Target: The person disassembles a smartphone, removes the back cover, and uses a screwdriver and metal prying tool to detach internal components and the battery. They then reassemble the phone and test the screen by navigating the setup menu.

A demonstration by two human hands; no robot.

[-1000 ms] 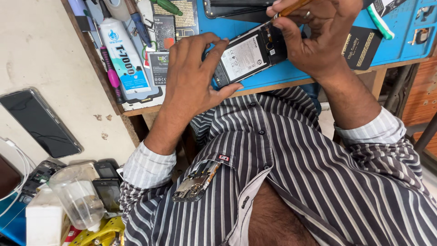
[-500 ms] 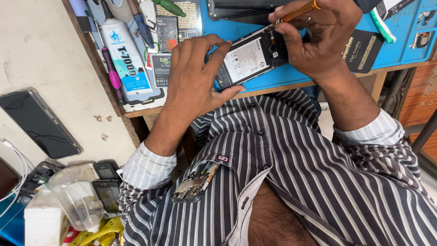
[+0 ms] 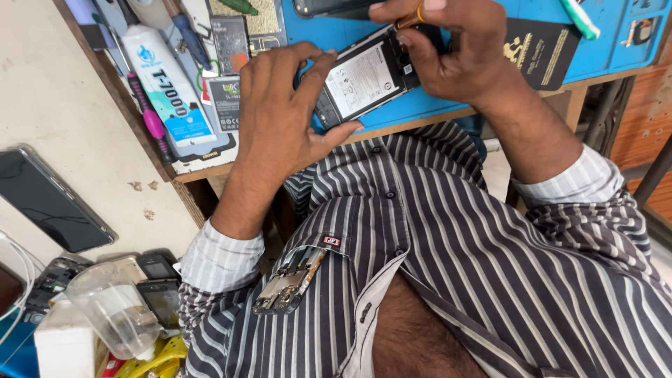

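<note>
An opened phone with its back off and battery showing lies on a blue work mat at the bench edge. My left hand grips the phone's near end, thumb under its lower edge and fingers over the top. My right hand rests on the phone's far end and pinches a thin orange-handled tool against it. The tool's tip is hidden by my fingers.
A white glue tube, a pink-handled screwdriver and small parts lie left of the mat. A dark phone rests on the beige surface. A circuit board pokes from my shirt pocket. Old phones and a clear cup sit at bottom left.
My right hand has shifted slightly over the phone's far end, tilting the orange tool. My left hand keeps its grip.
</note>
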